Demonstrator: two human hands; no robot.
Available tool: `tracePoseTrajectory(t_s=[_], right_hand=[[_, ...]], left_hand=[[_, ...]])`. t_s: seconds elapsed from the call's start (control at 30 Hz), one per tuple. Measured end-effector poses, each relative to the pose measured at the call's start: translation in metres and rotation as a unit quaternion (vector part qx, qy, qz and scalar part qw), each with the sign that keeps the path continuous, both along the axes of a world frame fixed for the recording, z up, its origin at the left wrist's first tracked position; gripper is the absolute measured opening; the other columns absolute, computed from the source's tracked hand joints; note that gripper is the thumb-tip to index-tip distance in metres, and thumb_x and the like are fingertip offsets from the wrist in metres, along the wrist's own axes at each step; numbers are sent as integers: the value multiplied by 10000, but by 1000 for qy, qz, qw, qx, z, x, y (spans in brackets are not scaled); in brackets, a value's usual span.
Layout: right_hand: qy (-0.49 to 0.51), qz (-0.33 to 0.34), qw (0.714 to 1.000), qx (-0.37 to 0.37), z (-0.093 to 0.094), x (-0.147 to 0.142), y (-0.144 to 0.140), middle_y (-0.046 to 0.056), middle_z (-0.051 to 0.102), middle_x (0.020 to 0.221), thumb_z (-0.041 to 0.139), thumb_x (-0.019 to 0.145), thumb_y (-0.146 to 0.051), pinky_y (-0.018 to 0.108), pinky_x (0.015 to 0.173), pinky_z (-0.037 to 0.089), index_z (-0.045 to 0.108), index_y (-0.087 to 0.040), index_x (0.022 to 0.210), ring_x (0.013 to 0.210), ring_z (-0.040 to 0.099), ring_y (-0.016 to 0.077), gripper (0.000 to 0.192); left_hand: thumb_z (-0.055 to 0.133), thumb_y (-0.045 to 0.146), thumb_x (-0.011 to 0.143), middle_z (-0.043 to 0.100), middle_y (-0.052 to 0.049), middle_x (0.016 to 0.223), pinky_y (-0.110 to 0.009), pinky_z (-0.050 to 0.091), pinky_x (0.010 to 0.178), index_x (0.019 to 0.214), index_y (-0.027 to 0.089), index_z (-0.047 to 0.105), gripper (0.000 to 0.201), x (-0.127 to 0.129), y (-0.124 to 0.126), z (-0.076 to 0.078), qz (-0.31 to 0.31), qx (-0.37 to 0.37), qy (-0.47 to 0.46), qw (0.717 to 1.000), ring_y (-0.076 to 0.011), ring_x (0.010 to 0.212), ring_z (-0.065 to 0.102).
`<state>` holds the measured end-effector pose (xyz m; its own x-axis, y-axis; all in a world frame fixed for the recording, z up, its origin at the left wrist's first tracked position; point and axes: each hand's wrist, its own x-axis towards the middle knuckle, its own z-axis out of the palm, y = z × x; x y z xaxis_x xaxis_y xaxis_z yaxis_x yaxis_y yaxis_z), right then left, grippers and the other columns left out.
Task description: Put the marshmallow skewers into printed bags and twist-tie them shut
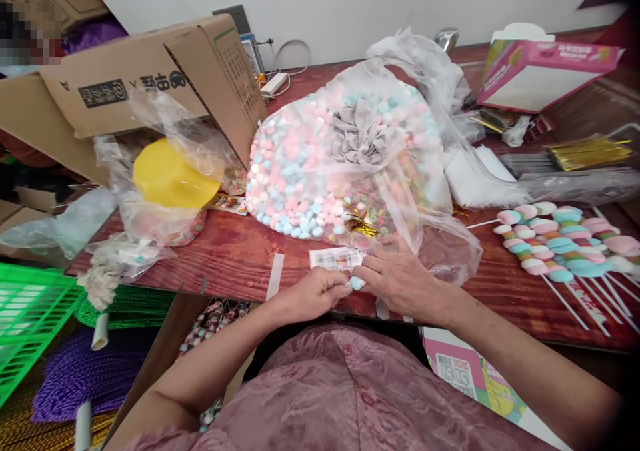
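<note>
My left hand (320, 293) is closed in a pinch close to the table's front edge. What lies inside its fingers is hidden. Between both hands shows a pale blue marshmallow (357, 282), with the fingers of my right hand (400, 283) closed on it. A small printed label card (336, 259) lies just beyond my fingertips. Past it sits a large clear bag of pink, white and blue marshmallows (295, 164), with a grey scrunched cloth (361, 134) and gold twist ties (364, 221) on top. Marshmallow skewers (560, 244) on white sticks lie in a pile at the right.
An open cardboard box (150, 77) stands at the left, with a yellow bowl-like piece (173, 174) and plastic bags before it. A pink carton (545, 71) and gold ties (590, 154) are at the back right. A green basket (35, 324) is at lower left.
</note>
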<state>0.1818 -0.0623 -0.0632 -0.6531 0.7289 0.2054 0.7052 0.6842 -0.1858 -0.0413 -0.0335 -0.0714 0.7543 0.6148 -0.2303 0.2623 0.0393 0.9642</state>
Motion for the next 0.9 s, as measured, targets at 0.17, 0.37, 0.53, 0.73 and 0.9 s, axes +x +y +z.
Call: tracePoseTrajectory(t_s=[0.17, 0.37, 0.53, 0.73, 0.9], right_hand=[[21, -19, 992, -120, 6, 2, 5, 21, 623, 669, 541, 933, -272, 326, 701, 345, 650, -192, 823, 643, 547, 181, 174], [27, -72, 995, 71, 24, -15, -14, 132, 592, 1277, 527, 927, -278, 473, 971, 303, 593, -205, 1172, 1249, 444, 311, 263], [28, -74, 992, 101, 5, -15, -26, 27, 640, 852, 502, 899, -160, 448, 925, 311, 600, -191, 991, 868, 517, 204, 139], [57, -95, 991, 76, -2, -2, -39, 30, 629, 809, 508, 855, -114, 442, 897, 307, 611, -178, 905, 802, 502, 189, 131], [153, -80, 984, 49, 18, 24, -27, 60, 679, 993, 557, 907, -196, 394, 879, 359, 645, -206, 1019, 986, 568, 217, 143]], left_hand=[[514, 131, 822, 605, -77, 760, -290, 430, 697, 883, 193, 652, 163, 1, -11, -11, 26, 341, 64, 938, -199, 715, 528], [429, 296, 944, 559, -22, 671, -251, 397, 618, 706, 173, 553, 295, 4, -7, -7, 73, 247, 60, 964, -141, 624, 484], [404, 372, 946, 369, 43, 509, -220, 277, 491, 580, 185, 408, 410, 12, -6, -9, 31, 64, 47, 996, -92, 483, 322], [413, 240, 946, 555, -25, 708, -253, 359, 661, 724, 163, 605, 304, 31, -22, -11, 17, 288, 44, 957, -135, 671, 463], [498, 299, 922, 578, -19, 665, -245, 376, 648, 721, 152, 647, 290, 29, -22, -13, 125, 176, 21, 976, -124, 644, 493]])
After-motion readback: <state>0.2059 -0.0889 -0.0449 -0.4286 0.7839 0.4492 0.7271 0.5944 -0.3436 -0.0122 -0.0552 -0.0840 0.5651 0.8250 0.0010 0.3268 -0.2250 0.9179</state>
